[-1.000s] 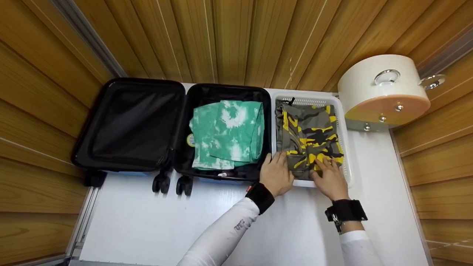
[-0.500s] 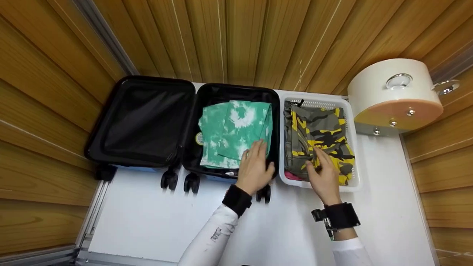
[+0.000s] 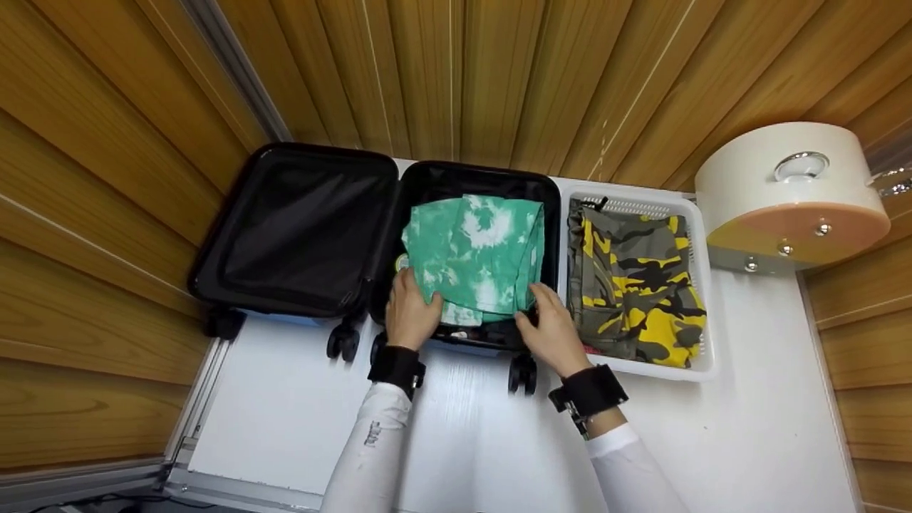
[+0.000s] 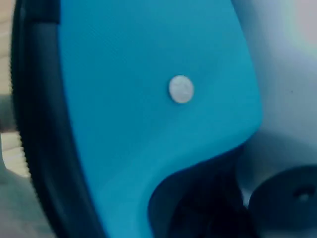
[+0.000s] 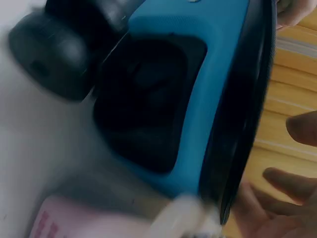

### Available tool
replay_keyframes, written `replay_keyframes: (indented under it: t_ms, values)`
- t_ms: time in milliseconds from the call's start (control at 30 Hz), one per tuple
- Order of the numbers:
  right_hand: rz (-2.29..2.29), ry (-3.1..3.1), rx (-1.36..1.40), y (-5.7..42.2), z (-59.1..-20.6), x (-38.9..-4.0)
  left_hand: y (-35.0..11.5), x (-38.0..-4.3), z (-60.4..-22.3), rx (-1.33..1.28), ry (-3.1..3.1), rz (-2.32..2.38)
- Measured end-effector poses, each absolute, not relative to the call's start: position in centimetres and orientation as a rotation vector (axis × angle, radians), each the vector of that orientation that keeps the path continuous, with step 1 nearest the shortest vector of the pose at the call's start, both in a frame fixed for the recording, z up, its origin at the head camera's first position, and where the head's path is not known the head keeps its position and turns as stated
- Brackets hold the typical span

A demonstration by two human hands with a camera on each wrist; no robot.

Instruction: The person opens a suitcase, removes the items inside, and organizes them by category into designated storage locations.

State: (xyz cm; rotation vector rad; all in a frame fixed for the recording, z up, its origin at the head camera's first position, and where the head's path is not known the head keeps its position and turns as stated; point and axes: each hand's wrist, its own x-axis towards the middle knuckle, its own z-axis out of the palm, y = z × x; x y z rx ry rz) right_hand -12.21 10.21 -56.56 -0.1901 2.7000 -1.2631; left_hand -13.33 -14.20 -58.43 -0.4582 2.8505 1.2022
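Note:
A folded green-and-white tie-dye garment (image 3: 477, 256) lies in the right half of an open black-lined suitcase (image 3: 463, 171). My left hand (image 3: 413, 311) is at the garment's lower left corner, fingers extended over the suitcase's front rim. At the lower right corner is my right hand (image 3: 553, 333), its thumb and fingers apart; whether it touches the cloth cannot be told. The right wrist view shows that hand's fingers (image 5: 292, 186) spread beyond the rim. Only part of the left hand (image 4: 20, 198) shows in the left wrist view, behind the suitcase's blue shell (image 4: 148, 99).
Right of the suitcase stands a white plastic basket (image 3: 702, 285) holding a grey, yellow and black camouflage garment (image 3: 634, 285), with something pink under its edge. A cream rounded case (image 3: 784, 171) with metal handles stands at the back right. The suitcase's empty-looking lid half (image 3: 299, 228) lies open leftward.
Both hands have left the camouflage garment in the basket and moved left to the tie-dye garment, one on each side. The head view has shifted, so the scene sits further right.

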Motion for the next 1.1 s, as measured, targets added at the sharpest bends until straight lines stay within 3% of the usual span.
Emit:
replay_keyframes:
  t_ms: [300,567,1100]
  values:
    - [-1.218,2.474,-0.011,7.9,-58.4,-14.6,-13.2,-15.0,-59.4,-0.545,2.717,0.868]
    - [-1.47,2.3,0.168,7.9,-58.6,-16.0,-13.9,-15.6,-59.2,-0.52,2.619,0.91]
    - [-1.644,2.409,0.096,7.6,-59.3,-15.8,-13.8,-15.6,-59.8,-0.55,2.739,1.09]
